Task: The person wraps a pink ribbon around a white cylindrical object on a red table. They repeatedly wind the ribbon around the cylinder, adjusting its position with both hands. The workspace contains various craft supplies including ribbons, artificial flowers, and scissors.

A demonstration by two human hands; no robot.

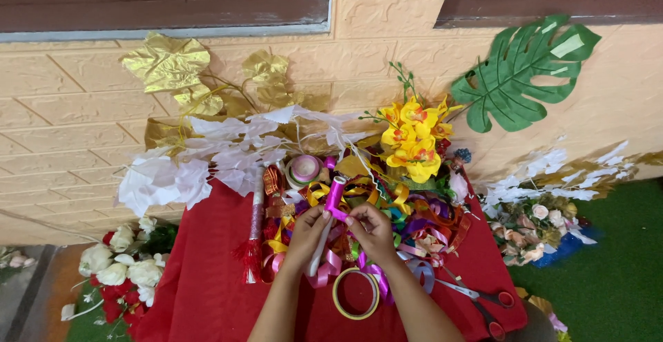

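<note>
While a tape ring (356,293) lies nearest on the red tabletop (207,280), both hands pinch the purple ribbon (336,197): left hand (309,235) and right hand (371,230) closed at its lower end, its length rising away toward yellow flowers (413,138).

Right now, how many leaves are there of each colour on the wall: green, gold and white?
Green leaf: 1
Gold leaves: about 4 that show clearly
White leaf sprays: 2, one behind the red table, one at right
Total: about 7
</note>
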